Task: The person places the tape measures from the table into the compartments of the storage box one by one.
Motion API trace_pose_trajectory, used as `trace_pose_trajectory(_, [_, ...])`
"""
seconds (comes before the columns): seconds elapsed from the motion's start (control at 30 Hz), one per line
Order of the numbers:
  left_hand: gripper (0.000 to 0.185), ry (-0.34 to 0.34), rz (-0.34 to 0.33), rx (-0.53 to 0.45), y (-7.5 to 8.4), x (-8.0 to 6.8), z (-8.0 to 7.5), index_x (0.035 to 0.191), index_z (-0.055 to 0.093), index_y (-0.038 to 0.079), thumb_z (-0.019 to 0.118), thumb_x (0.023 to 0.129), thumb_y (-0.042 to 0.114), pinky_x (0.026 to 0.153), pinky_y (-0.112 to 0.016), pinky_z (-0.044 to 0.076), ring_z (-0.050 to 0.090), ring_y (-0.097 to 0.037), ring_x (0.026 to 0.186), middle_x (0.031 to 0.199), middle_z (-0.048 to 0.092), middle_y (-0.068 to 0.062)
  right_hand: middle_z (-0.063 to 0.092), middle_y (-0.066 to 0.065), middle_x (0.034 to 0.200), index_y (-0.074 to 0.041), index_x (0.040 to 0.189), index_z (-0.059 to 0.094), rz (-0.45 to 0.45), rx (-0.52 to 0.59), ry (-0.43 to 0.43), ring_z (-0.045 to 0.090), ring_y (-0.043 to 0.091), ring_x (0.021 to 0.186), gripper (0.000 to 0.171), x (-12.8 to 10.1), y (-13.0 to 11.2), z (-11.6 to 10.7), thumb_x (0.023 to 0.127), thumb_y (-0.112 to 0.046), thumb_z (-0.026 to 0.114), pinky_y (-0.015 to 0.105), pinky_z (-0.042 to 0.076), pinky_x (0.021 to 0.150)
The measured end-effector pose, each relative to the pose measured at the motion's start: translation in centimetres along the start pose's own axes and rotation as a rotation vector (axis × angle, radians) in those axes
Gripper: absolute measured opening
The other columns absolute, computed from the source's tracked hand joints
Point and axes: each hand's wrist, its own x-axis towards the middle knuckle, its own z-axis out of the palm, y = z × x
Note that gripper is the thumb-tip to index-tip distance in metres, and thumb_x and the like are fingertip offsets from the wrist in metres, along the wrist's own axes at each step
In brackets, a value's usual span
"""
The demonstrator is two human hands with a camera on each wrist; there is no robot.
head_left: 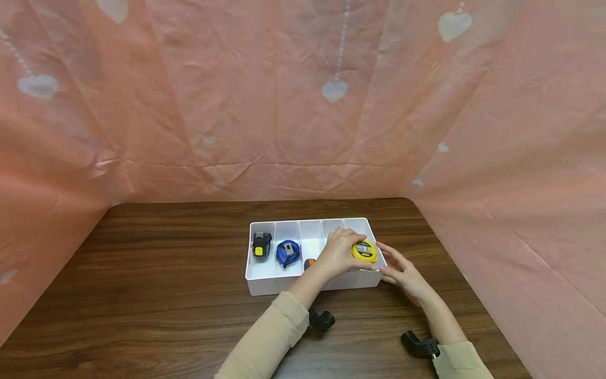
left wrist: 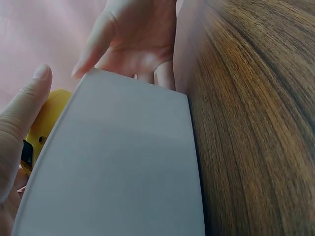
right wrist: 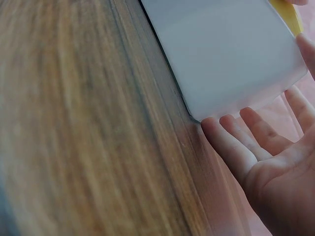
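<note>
A yellow tape measure (head_left: 364, 251) sits at the right end of a white tray (head_left: 265, 281) with five compartments, over the rightmost compartment and right at the tray's near right corner. The left hand (head_left: 338, 251) reaches across the tray and has hold of it: the fingers curl over the far side of the yellow case, and in the left wrist view a thumb lies along the yellow case (left wrist: 47, 120) just above the tray's wall (left wrist: 123, 167). Whether the tape measure rests on the tray floor or is held a little above it cannot be told.

The right hand (head_left: 402, 271) lies just beside the tray's right end, palm turned toward the tray and fingers straight and slightly spread. It holds nothing. In the right wrist view its fingertips (right wrist: 216, 129) are at the rounded corner of the tray's wall (right wrist: 231, 54), touching or all but touching it, with the side of the hand close to the worktop (right wrist: 78, 128). A sliver of the yellow case (right wrist: 288, 12) shows above the tray's rim there.

Further left in the tray, a black tape measure with a yellow button (head_left: 261, 244) lies in the leftmost compartment and a blue tape measure (head_left: 287, 252) in the second. An orange and black thing (head_left: 309, 262) shows in the third compartment, partly hidden by the left forearm. The tray stands on a dark wooden worktop (head_left: 156, 279), with pink cloth printed with white hearts (head_left: 303, 100) hung around it on three sides. Both arms wear beige sleeves (head_left: 270, 337).
</note>
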Motion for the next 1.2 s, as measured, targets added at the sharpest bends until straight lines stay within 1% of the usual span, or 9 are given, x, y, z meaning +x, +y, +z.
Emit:
trace_pose_trajectory(0.17, [0.076,-0.017,0.01,0.04,0.3,0.12,0.01,0.129,0.062,0.016,0.076,0.069,0.061,0.086,-0.028,0.035,0.047,-0.013,0.103,0.12,0.061,0.002,0.023,0.035,0.144,-0.003,0.15,0.024,-0.017,-0.001,-0.003,0.053,0.008,0.11,0.059,0.0,-0.14,0.15,0.098,-0.008,0.052,0.03,0.05,0.085])
trace_pose_trajectory(0.47, [0.076,-0.054,0.009,0.107,0.57,0.45,0.15,0.129,0.062,0.016,0.071,0.072,0.064,0.085,-0.027,0.034,0.046,-0.013,0.101,0.121,0.061,0.001,0.023,0.034,0.145,-0.003,0.15,0.023,-0.013,-0.006,-0.004,0.053,0.008,0.11,0.058,0.01,-0.39,0.19,0.099,-0.008,0.051,0.03,0.049,0.085])
trace_pose_trajectory(0.6, [0.073,-0.09,0.02,0.137,0.69,0.46,0.19,0.128,0.063,0.016,0.069,0.074,0.064,0.083,-0.026,0.034,0.047,-0.012,0.101,0.121,0.061,0.002,0.024,0.034,0.145,-0.004,0.15,0.023,-0.017,-0.006,-0.007,0.052,0.008,0.11,0.058,0.05,-0.31,0.16,0.099,-0.007,0.05,0.031,0.049,0.085])
trace_pose_trajectory(0.7, [0.066,-0.123,0.045,0.169,0.81,0.38,0.24,0.125,0.065,0.018,0.067,0.077,0.063,0.083,-0.027,0.035,0.048,-0.012,0.101,0.118,0.062,0.004,0.024,0.035,0.144,-0.004,0.15,0.023,-0.032,-0.003,-0.013,0.053,0.008,0.11,0.058,0.02,-0.22,0.14,0.099,-0.007,0.05,0.03,0.049,0.085])
trace_pose_trajectory(0.77, [0.057,-0.137,0.069,0.191,0.81,0.32,0.32,0.118,0.07,0.019,0.065,0.079,0.061,0.081,-0.027,0.036,0.05,-0.011,0.096,0.111,0.065,0.006,0.024,0.036,0.143,-0.003,0.15,0.023,-0.043,0.001,-0.02,0.053,0.009,0.11,0.058,0.0,-0.11,0.11,0.099,-0.007,0.05,0.03,0.049,0.085])
trace_pose_trajectory(0.87, [0.041,-0.157,0.103,0.224,0.71,0.17,0.46,0.1,0.077,0.023,0.06,0.085,0.058,0.077,-0.027,0.035,0.051,-0.007,0.086,0.094,0.068,0.013,0.024,0.036,0.143,-0.002,0.15,0.024,-0.045,0.004,-0.02,0.054,0.008,0.109,0.058,0.01,-0.01,0.1,0.099,-0.006,0.05,0.03,0.05,0.085])
trace_pose_trajectory(0.97, [0.035,-0.175,0.129,0.253,0.63,-0.01,0.55,0.085,0.077,0.026,0.057,0.09,0.054,0.075,-0.027,0.034,0.051,-0.005,0.08,0.081,0.067,0.017,0.023,0.037,0.143,-0.002,0.15,0.023,-0.044,0.004,-0.023,0.054,0.008,0.11,0.058,0.0,0.09,0.04,0.098,-0.006,0.05,0.03,0.05,0.085])
trace_pose_trajectory(1.07, [0.034,-0.191,0.141,0.272,0.63,-0.18,0.58,0.088,0.077,0.027,0.053,0.094,0.051,0.079,-0.03,0.034,0.052,-0.005,0.085,0.083,0.067,0.018,0.024,0.035,0.144,-0.004,0.15,0.025,-0.032,0.0,-0.009,0.054,0.008,0.11,0.059,-0.01,0.18,-0.03,0.098,-0.008,0.052,0.03,0.05,0.084])
trace_pose_trajectory(1.2, [0.033,-0.217,0.138,0.255,0.66,-0.33,0.63,0.097,0.076,0.027,0.051,0.096,0.048,0.084,-0.033,0.033,0.054,-0.006,0.094,0.094,0.068,0.019,0.025,0.033,0.145,-0.005,0.15,0.025,-0.016,-0.001,0.001,0.054,0.007,0.109,0.059,-0.01,0.39,-0.13,0.098,-0.008,0.052,0.03,0.05,0.084])
